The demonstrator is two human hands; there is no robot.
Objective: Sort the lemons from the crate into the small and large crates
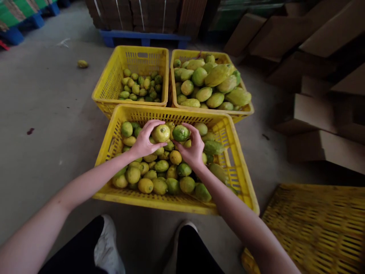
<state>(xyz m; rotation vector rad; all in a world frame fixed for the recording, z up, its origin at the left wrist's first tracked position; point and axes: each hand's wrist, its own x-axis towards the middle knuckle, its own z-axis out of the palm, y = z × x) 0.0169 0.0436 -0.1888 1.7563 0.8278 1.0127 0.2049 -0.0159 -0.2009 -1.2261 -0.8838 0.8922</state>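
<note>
My left hand (146,141) grips a yellow-green lemon (161,133) between thumb and fingers. In my right hand (192,146) is a darker green lemon (180,133), held the same way. The two fruits are side by side, a small gap apart, above the near yellow crate (176,206). That crate holds many loose lemons (145,185) in yellow and green, with a long green fruit (213,147) on its right side. My wrists and hands hide some of the fruit beneath.
Behind stand a yellow crate (101,83) of small lemons and another crate (248,110) heaped with large oblong fruit. One fruit (82,64) lies on the floor at left. Cardboard boxes (313,114) are at right, above a yellow slatted crate (319,228). A blue pallet (145,37) stands behind.
</note>
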